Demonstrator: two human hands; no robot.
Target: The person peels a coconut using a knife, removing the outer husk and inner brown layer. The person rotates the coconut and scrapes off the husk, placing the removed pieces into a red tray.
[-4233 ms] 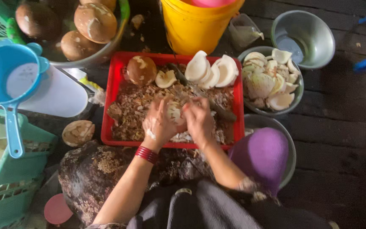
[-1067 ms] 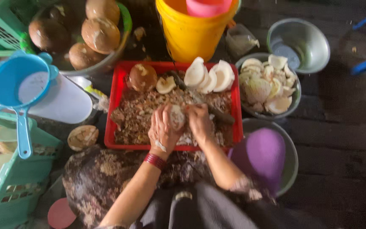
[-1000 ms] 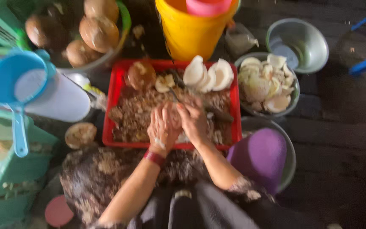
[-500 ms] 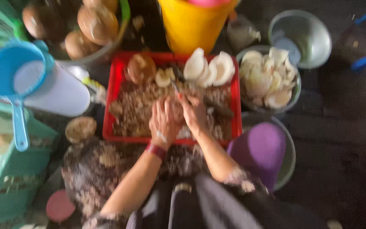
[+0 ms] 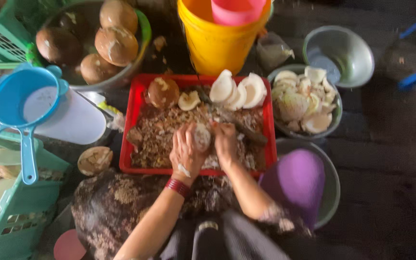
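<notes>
We hold a pale coconut piece (image 5: 201, 136) between both hands over the red tray (image 5: 132, 126), above its brown husk shavings (image 5: 160, 135). Our left hand (image 5: 185, 153) curls closed around the piece's left side, and our right hand (image 5: 226, 143) presses against its right side, though blur hides how its fingers grip. White coconut pieces (image 5: 239, 90) lie at the tray's far edge, just before the yellow bucket (image 5: 213, 41).

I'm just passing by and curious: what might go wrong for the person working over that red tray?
The left hand and right hand grip one pale coconut piece close together; any blade between them is hidden, so a slip might nick a finger. Brown shavings fill the red tray nearly to its rim and could spill. The picture is blurred, so this is tentative.
</notes>
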